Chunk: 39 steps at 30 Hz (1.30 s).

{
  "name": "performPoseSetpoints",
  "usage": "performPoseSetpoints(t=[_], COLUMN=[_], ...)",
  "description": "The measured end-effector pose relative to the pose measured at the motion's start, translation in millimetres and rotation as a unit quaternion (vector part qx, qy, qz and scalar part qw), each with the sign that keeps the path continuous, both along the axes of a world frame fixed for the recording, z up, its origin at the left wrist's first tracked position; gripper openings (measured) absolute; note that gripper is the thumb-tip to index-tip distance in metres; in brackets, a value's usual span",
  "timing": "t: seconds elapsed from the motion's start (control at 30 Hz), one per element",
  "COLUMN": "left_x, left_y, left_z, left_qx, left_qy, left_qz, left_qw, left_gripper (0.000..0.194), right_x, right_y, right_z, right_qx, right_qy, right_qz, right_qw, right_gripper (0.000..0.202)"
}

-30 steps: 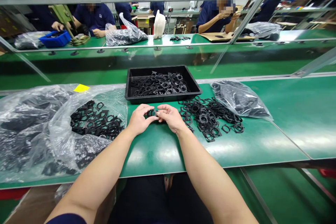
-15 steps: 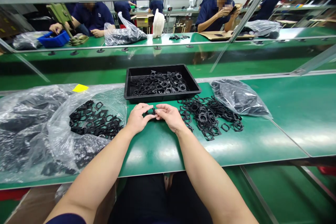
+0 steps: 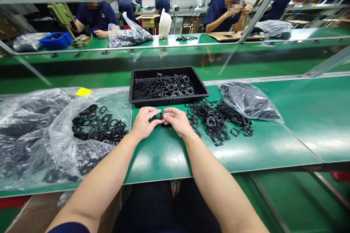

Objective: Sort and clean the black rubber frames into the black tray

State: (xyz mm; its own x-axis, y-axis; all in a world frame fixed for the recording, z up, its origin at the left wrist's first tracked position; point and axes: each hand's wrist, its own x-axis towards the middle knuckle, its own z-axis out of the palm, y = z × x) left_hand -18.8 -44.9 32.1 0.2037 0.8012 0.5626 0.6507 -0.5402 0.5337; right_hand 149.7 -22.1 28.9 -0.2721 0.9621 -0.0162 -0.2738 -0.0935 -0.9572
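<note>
A small black ring-shaped part (image 3: 156, 116) is pinched between my left hand (image 3: 144, 123) and my right hand (image 3: 178, 121), just in front of a black tray (image 3: 169, 101) that holds many similar parts. Fingers cover much of the held part. To the left, an opened clear plastic bag (image 3: 64, 131) has a heap of black parts (image 3: 95, 125) in its mouth. A loose pile of black ring parts (image 3: 212, 116) lies on the green table to the right of my right hand.
A filled clear bag (image 3: 247, 102) lies beyond the right pile. Behind the tray a metal rail runs across. On the far bench are a blue bin (image 3: 56, 40), a green hand press (image 3: 64, 18), more bags and two seated people. A metal beam crosses overhead.
My hands have barely moved and still hold the part. Across the bench, one person's hand has moved out of the blue bin toward the press.
</note>
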Motion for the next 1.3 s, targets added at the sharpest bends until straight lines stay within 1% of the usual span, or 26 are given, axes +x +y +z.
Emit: performPoseSetpoints(t=[0.1, 0.33, 0.6, 0.7, 0.9, 1.13, 1.2, 1.23, 1.27, 1.3], left_x=[0.5, 1.2, 5.3, 5.6, 8.4, 11.5, 12.0, 12.4, 13.0, 13.5], left_y=[-1.0, -1.6, -0.6, -0.2, -3.4, -5.9, -4.9, -4.3, -3.5, -2.8], left_z=[2.0, -0.5, -0.3, -1.4, -1.0, 0.3, -1.1, -1.8, -2.3, -2.5], left_qx=[0.011, -0.013, -0.057, -0.070, -0.076, -0.087, -0.103, -0.125, -0.155, -0.193], left_qy=[0.011, 0.001, -0.082, -0.090, -0.102, -0.127, -0.169, -0.207, -0.255, -0.308], left_qz=[-0.012, -0.020, -0.022, -0.019, 0.008, -0.001, -0.013, -0.018, -0.020, -0.020], left_qw=[1.000, 1.000, 0.995, 0.993, 0.992, 0.988, 0.980, 0.970, 0.954, 0.931], left_gripper=[0.033, 0.034, 0.035, 0.035, 0.036, 0.035, 0.040, 0.044, 0.048, 0.050], right_x=[0.8, 1.4, -1.2, -2.0, -0.2, 0.3, 0.0, 0.1, 0.4, 0.8], right_y=[-0.8, -1.3, 0.4, 0.4, -1.6, -1.3, -0.8, -0.6, -0.3, 0.0], right_z=[1.1, 1.8, -1.8, -1.8, 2.1, 2.6, 2.6, 2.8, 3.1, 3.5], right_qx=[0.000, -0.008, -0.031, -0.029, -0.024, -0.016, -0.012, -0.010, -0.008, -0.006], right_qy=[-0.001, 0.015, 0.072, 0.061, 0.046, 0.038, 0.039, 0.041, 0.044, 0.046], right_qz=[0.016, 0.034, 0.024, 0.022, 0.043, 0.031, 0.019, 0.011, 0.002, -0.005], right_qw=[1.000, 0.999, 0.997, 0.997, 0.998, 0.999, 0.999, 0.999, 0.999, 0.999], right_gripper=[0.042, 0.045, 0.046, 0.044, 0.044, 0.045, 0.045, 0.044, 0.043, 0.042])
